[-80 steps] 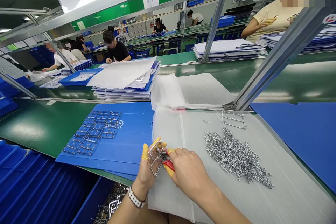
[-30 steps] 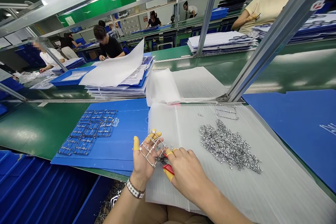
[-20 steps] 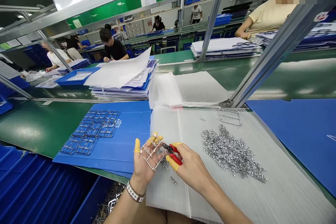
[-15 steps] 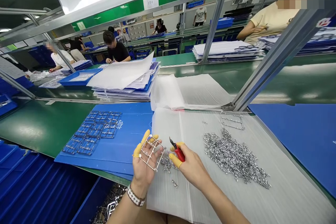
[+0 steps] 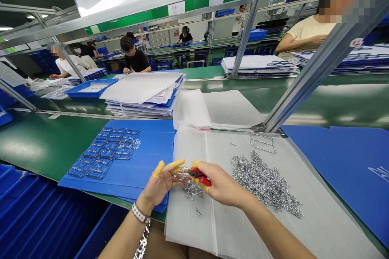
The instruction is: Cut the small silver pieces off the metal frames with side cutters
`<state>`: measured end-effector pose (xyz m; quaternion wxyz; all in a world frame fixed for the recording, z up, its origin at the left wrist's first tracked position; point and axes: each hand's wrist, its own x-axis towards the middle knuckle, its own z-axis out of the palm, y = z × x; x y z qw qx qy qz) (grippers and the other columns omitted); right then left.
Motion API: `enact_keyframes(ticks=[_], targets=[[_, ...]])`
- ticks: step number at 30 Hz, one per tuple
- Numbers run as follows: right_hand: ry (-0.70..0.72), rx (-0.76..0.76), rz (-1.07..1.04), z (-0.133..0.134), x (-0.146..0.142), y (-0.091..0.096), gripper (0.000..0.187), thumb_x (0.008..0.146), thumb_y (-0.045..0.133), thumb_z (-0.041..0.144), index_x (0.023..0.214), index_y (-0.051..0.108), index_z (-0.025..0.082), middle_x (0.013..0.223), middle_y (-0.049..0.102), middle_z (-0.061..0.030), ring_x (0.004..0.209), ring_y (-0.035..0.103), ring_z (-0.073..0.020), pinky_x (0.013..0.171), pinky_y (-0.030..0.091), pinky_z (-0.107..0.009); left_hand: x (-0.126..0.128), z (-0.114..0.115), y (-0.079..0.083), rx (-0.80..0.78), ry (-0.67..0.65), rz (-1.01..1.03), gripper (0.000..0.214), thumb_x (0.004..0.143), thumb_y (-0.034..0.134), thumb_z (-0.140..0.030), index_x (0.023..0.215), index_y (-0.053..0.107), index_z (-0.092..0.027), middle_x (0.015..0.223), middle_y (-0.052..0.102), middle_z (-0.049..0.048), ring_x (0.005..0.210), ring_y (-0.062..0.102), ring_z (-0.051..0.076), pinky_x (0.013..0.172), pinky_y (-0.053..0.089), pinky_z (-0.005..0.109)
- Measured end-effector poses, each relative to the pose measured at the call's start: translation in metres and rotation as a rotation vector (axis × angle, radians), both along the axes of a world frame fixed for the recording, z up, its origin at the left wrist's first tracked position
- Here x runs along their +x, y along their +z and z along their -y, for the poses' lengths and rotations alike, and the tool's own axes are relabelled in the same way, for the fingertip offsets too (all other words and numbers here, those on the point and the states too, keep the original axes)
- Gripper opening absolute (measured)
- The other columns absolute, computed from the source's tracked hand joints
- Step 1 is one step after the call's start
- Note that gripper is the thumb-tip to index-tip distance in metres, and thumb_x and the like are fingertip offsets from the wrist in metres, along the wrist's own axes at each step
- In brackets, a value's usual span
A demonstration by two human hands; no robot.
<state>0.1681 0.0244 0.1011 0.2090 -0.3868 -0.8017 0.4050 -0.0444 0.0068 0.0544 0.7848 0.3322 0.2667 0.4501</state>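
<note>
My left hand, with yellow finger cots, holds a small silver sprue frame by its edge. The frame is tilted and partly hidden by the fingers. My right hand is closed around red-handled nippers, whose dark jaws meet the frame's right side; whether they are closed on it I cannot tell. Below the hands lies a small heap of silver pieces, with a few loose pieces nearer me. A larger pile of silver pieces spreads to the right on the white foam sheet.
Several sprue frames lie in rows on a blue board at left. An emptied-looking frame rests behind the big pile. A metal post slants up at right. Paper-topped stacks stand behind; co-workers sit beyond.
The sprue frame has turned from face-up on my left palm to a steep tilt. My right hand has brought the nippers leftward against it. The camera view has shifted slightly.
</note>
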Motion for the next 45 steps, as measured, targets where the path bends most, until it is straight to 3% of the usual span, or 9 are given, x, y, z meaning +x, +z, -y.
enact_keyframes(ticks=[4, 9, 13, 22, 25, 31, 37, 41, 45], targets=[[0.164, 0.203, 0.24, -0.004, -0.007, 0.025, 0.02, 0.064, 0.045, 0.001, 0.068, 0.043, 0.02, 0.067, 0.05, 0.004, 0.061, 0.042, -0.0102, 0.053, 0.027, -0.023, -0.002, -0.007, -0.01, -0.037, -0.165, -0.102, 0.047, 0.092, 0.034, -0.041, 0.105, 0.068, -0.011, 0.101, 0.07, 0.0155, 0.099, 0.063, 0.032, 0.092, 0.039, 0.048], [0.251, 0.216, 0.289, -0.007, -0.018, 0.028, 0.021, 0.062, 0.047, 0.0, 0.068, 0.045, 0.021, 0.068, 0.051, 0.0044, 0.06, 0.044, -0.01, 0.051, 0.026, -0.023, 0.008, 0.002, -0.024, -0.041, -0.129, -0.025, 0.033, 0.087, 0.05, -0.041, 0.094, 0.072, -0.017, 0.096, 0.073, 0.0107, 0.105, 0.061, 0.031, 0.098, 0.035, 0.047], [0.235, 0.245, 0.276, -0.009, -0.025, 0.023, 0.026, 0.06, 0.047, -0.001, 0.074, 0.05, 0.021, 0.072, 0.055, 0.0034, 0.064, 0.049, -0.0114, 0.055, 0.032, -0.023, 0.025, 0.011, -0.025, -0.136, -0.249, 0.14, 0.063, 0.08, 0.042, -0.065, 0.105, 0.067, -0.012, 0.101, 0.069, 0.0179, 0.103, 0.06, 0.037, 0.096, 0.033, 0.054], [-0.461, 0.654, 0.019, 0.003, -0.021, -0.024, 0.027, 0.078, 0.049, 0.017, 0.105, 0.05, 0.017, 0.094, 0.06, -0.0095, 0.087, 0.053, -0.0223, 0.078, 0.039, -0.036, 0.035, 0.007, -0.005, -0.281, 0.12, 0.486, 0.061, 0.085, 0.031, -0.062, 0.126, 0.05, -0.021, 0.117, 0.062, 0.0125, 0.099, 0.06, 0.029, 0.089, 0.04, 0.051], [-0.566, 0.618, -0.006, 0.01, -0.023, -0.042, 0.027, 0.078, 0.048, 0.017, 0.105, 0.051, 0.017, 0.094, 0.06, -0.0099, 0.088, 0.053, -0.023, 0.078, 0.039, -0.037, 0.04, 0.006, -0.012, -0.297, 0.169, 0.53, 0.057, 0.089, 0.032, -0.055, 0.129, 0.047, -0.019, 0.117, 0.062, 0.013, 0.099, 0.061, 0.027, 0.087, 0.043, 0.044], [-0.568, 0.253, 0.015, 0.016, -0.009, -0.044, 0.01, 0.077, 0.049, 0.02, 0.087, 0.051, 0.02, 0.079, 0.06, -0.0016, 0.071, 0.055, -0.0151, 0.066, 0.041, -0.026, 0.033, 0.014, -0.026, -0.232, 0.077, 0.595, 0.063, 0.09, 0.024, -0.055, 0.135, 0.043, -0.015, 0.129, 0.055, 0.0169, 0.127, 0.04, 0.035, 0.105, 0.023, 0.058], [-0.649, 0.092, -0.08, 0.023, -0.022, -0.054, 0.006, 0.076, 0.047, 0.019, 0.082, 0.048, 0.022, 0.072, 0.059, 0.0031, 0.063, 0.054, -0.0114, 0.058, 0.039, -0.021, 0.023, 0.025, -0.035, -0.122, -0.033, 0.719, 0.07, 0.088, 0.016, -0.059, 0.146, 0.015, -0.019, 0.149, 0.027, 0.0098, 0.139, 0.014, 0.027, 0.113, 0.01, 0.046], [-0.646, 0.133, -0.029, 0.019, -0.037, -0.065, 0.014, 0.074, 0.048, 0.015, 0.086, 0.049, 0.022, 0.077, 0.061, 0.0016, 0.067, 0.056, -0.0126, 0.059, 0.041, -0.022, 0.024, 0.022, -0.037, -0.08, -0.131, 0.744, 0.069, 0.087, 0.01, -0.06, 0.146, 0.005, -0.025, 0.149, 0.026, 0.0079, 0.137, 0.021, 0.025, 0.111, 0.02, 0.046], [-0.585, 0.196, 0.063, 0.022, -0.037, -0.061, 0.012, 0.075, 0.05, 0.018, 0.087, 0.05, 0.02, 0.082, 0.062, -0.0019, 0.074, 0.058, -0.015, 0.065, 0.042, -0.024, 0.025, 0.014, -0.029, -0.087, -0.038, 0.62, 0.068, 0.088, 0.015, -0.062, 0.144, 0.024, -0.025, 0.135, 0.05, 0.0131, 0.124, 0.046, 0.028, 0.1, 0.038, 0.047]])
